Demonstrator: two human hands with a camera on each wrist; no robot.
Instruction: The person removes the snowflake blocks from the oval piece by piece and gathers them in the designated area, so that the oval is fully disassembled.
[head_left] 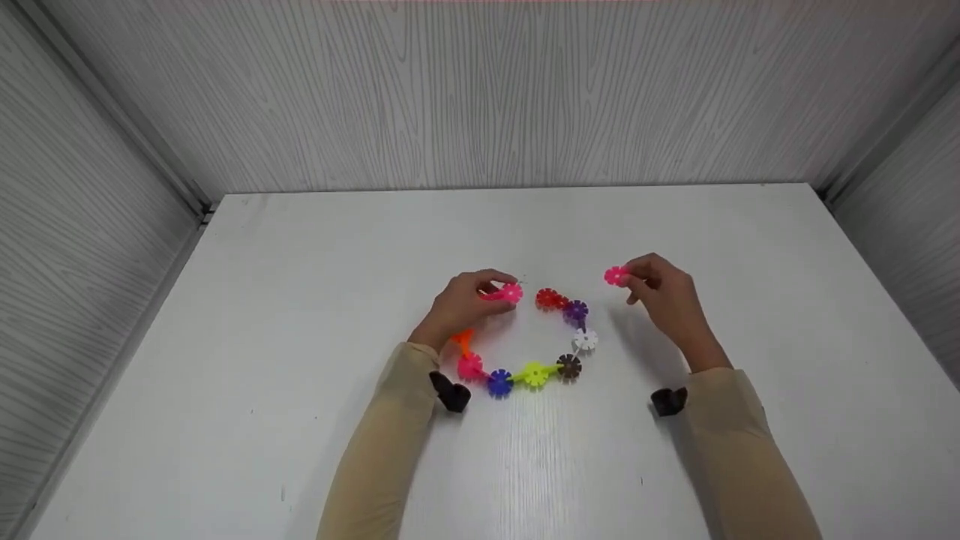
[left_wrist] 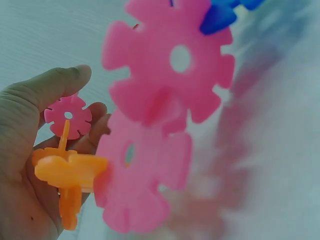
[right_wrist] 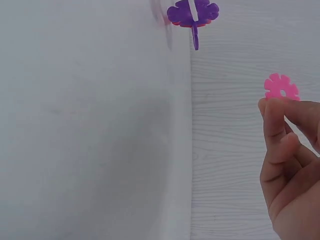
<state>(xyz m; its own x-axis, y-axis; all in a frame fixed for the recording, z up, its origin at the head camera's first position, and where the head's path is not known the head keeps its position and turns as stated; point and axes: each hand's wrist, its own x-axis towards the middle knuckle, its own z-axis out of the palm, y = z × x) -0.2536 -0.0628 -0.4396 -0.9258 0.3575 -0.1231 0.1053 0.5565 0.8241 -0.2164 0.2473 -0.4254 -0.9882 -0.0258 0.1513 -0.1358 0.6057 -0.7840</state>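
My left hand [head_left: 456, 304] pinches a pink snowflake disc [left_wrist: 56, 114] at one end of a curved chain of interlocked plastic discs. Orange discs [left_wrist: 75, 170] sit just below it, beside the palm. From there the chain runs through a pink disc [head_left: 470, 369], a blue disc [head_left: 497, 388], yellow-green discs [head_left: 534, 379], a brown disc [head_left: 568, 371], a white disc [head_left: 585, 343] and a purple disc [head_left: 575, 308] to a red disc [head_left: 546, 300]. Between thumb and fingertips, my right hand [head_left: 670, 296] holds a loose pink disc [right_wrist: 276, 86], raised right of the chain.
Everything lies on or over a white table [head_left: 300, 285]. Grey wood-grain panels stand at its back [head_left: 480, 97], left and right. Black wrist mounts [head_left: 451, 393] show at both sleeve cuffs.
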